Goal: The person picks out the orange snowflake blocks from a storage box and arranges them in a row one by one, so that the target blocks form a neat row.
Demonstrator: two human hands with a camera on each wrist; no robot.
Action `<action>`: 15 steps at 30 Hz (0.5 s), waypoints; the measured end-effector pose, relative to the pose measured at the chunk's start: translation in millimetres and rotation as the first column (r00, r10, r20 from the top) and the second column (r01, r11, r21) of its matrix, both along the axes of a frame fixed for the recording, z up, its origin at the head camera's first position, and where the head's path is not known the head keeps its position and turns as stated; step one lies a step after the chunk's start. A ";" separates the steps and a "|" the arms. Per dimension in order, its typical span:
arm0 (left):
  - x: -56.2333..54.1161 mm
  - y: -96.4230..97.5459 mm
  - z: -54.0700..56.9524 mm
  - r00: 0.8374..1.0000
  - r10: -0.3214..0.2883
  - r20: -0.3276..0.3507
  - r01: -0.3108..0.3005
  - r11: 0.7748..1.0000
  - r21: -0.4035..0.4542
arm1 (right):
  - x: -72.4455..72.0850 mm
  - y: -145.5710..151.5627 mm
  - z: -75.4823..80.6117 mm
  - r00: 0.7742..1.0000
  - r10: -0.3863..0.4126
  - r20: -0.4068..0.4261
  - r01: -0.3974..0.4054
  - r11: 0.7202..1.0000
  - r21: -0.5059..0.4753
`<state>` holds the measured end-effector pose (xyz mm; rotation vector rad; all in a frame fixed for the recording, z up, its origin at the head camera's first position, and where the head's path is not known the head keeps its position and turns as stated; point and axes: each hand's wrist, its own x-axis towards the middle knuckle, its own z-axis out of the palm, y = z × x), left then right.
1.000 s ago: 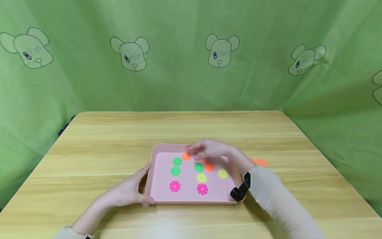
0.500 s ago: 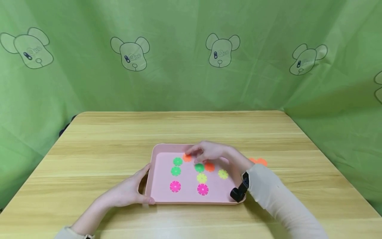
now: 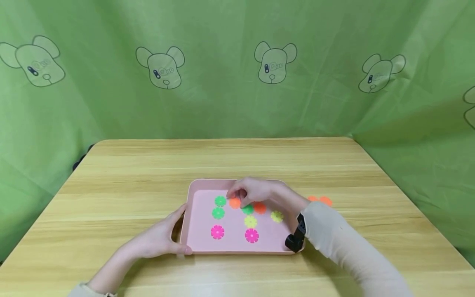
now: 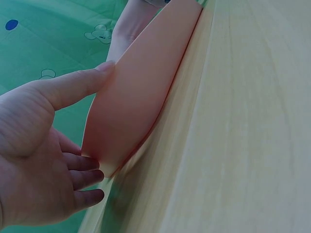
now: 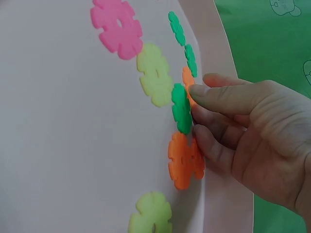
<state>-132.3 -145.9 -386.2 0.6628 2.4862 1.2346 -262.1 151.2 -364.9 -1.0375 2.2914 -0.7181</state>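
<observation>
A shallow pink tray (image 3: 202,241) holds several notched plastic snowflake discs. My left hand (image 3: 159,237) grips the tray's near left corner, with the thumb on the front rim and the fingers along the left side; the left wrist view shows this hand (image 4: 46,141) too. Reaching over the right side, my right hand (image 3: 256,189) has thumb and index finger on either side of an orange snowflake disc (image 3: 235,203). In the right wrist view the thumb lies right at this orange disc (image 5: 187,80). A green disc (image 5: 181,109) is beside the thumb, and another orange disc (image 5: 180,162) sits below.
Two green discs (image 3: 219,213) lie at the tray's left, two pink discs (image 3: 251,235) near the front, and two yellow discs (image 3: 277,216) toward the right. Outside the tray, more orange discs (image 3: 325,201) rest on the wooden table (image 3: 148,165). A green curtain (image 3: 222,103) hangs behind.
My right hand has come slightly nearer me, its fingers closing in, and the orange disc at its fingertips has slid a little toward me and right. The left hand stays put.
</observation>
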 end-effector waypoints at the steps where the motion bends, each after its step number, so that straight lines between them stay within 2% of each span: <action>1: 0.1 0.1 -0.2 1.000 0.001 -0.003 -0.001 1.000 -0.002 | 0.2 -0.7 -0.3 1.000 0.006 -0.008 -0.006 1.000 0.006; 15: 0.7 -0.4 0.2 1.000 -0.003 -0.016 0.003 1.000 -0.002 | 2.6 -8.6 -1.0 0.996 0.061 -0.071 -0.056 0.996 0.068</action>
